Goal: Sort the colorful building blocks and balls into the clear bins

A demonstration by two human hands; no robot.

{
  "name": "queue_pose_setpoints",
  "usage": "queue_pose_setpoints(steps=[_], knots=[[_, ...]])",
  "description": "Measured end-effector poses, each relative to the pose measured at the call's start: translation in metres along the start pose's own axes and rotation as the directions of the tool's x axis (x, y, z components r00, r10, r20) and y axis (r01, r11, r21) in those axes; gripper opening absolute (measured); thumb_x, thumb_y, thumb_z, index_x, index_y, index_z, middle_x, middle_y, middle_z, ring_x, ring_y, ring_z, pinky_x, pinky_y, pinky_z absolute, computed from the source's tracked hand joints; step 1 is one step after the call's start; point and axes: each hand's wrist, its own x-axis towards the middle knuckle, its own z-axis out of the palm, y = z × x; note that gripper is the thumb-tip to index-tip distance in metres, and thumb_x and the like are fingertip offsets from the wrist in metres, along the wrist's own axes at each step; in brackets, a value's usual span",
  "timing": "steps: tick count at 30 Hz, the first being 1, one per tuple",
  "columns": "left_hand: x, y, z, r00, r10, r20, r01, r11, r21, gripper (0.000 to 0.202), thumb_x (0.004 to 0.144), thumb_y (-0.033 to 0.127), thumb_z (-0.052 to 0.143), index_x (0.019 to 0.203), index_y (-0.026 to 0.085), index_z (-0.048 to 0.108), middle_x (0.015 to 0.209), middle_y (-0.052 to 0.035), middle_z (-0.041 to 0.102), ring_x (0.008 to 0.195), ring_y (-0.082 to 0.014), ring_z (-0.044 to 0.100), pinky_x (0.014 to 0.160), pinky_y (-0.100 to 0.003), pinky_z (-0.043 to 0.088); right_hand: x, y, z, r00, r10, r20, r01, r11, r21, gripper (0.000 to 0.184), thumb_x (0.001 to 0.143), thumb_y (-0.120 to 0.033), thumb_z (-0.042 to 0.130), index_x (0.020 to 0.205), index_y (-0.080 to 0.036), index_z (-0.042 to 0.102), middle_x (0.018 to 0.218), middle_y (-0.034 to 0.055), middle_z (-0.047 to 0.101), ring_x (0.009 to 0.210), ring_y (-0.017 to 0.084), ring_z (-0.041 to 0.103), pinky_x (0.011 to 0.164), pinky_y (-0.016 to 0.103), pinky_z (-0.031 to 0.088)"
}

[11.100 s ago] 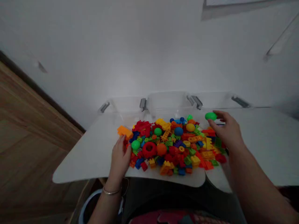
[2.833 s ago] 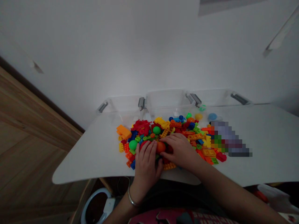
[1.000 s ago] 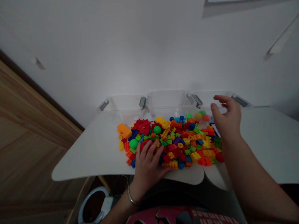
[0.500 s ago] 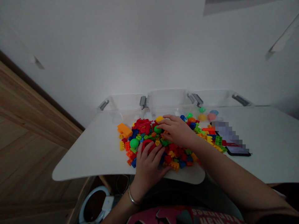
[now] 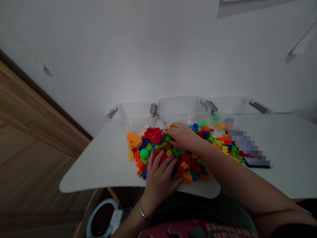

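A heap of colourful plastic building blocks [image 5: 190, 168] lies on the white table, with bricks, wheels and balls mixed together. My left hand [image 5: 159, 173] rests on the heap's front, fingers apart, over a red ring-shaped wheel [image 5: 158, 156]. My right hand [image 5: 183, 136] lies on the heap's back middle, fingertips beside a green ball [image 5: 168, 138]. Another green ball [image 5: 144, 153] and a large orange brick [image 5: 134, 139] sit at the left side. Several small balls [image 5: 224, 124] stand apart at the back right.
Clear plastic bins [image 5: 180, 106] with grey clips line the table's back edge. A dark phone [image 5: 256, 163], partly blurred out, lies at the right. The white table [image 5: 289, 175] ends in a curved front edge, with a wooden surface beyond its left side.
My right hand has moved from the far right of the heap to its back middle. Several balls now sit apart at the back right, and the phone shows at the right.
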Motion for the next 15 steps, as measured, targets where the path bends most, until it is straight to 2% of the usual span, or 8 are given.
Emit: queue_pose_setpoints(steps=[8, 11, 15], knots=[[0.0008, -0.0001, 0.0004, 1.000, 0.003, -0.011, -0.003, 1.000, -0.026, 0.046, 0.082, 0.050, 0.066, 0.118, 0.021, 0.067, 0.114, -0.0056, 0.072, 0.121, -0.0328, 0.053, 0.116, -0.058, 0.024, 0.0055, -0.0019, -0.0034, 0.998, -0.050, 0.042, 0.054, 0.994, -0.096, 0.030, 0.082, -0.031, 0.066, 0.108, -0.017, 0.070, 0.105, 0.0127, 0.072, 0.108, 0.029, 0.057, 0.096, 0.043, 0.039], [0.0009, -0.0001, 0.0003, 1.000, 0.003, -0.009, -0.003, 1.000, -0.031, 0.046, 0.083, 0.050, 0.066, 0.118, 0.021, 0.067, 0.114, -0.0055, 0.072, 0.120, -0.0326, 0.054, 0.116, -0.057, 0.023, 0.0066, -0.0013, -0.0031, 0.997, -0.061, 0.042, 0.064, 0.994, -0.084, 0.032, 0.080, -0.029, 0.068, 0.110, -0.017, 0.070, 0.104, 0.0125, 0.072, 0.108, 0.029, 0.057, 0.102, 0.045, 0.036], [0.0008, -0.0001, 0.0003, 1.000, 0.008, -0.009, -0.008, 1.000, -0.023, 0.046, 0.082, 0.049, 0.067, 0.118, 0.021, 0.066, 0.113, -0.0058, 0.072, 0.120, -0.0321, 0.054, 0.116, -0.057, 0.023, 0.0037, 0.0026, -0.0054, 0.998, -0.054, -0.022, 0.053, 0.997, -0.049, 0.040, 0.078, -0.029, 0.070, 0.117, -0.020, 0.067, 0.111, 0.0100, 0.071, 0.116, 0.028, 0.055, 0.112, 0.048, 0.028]])
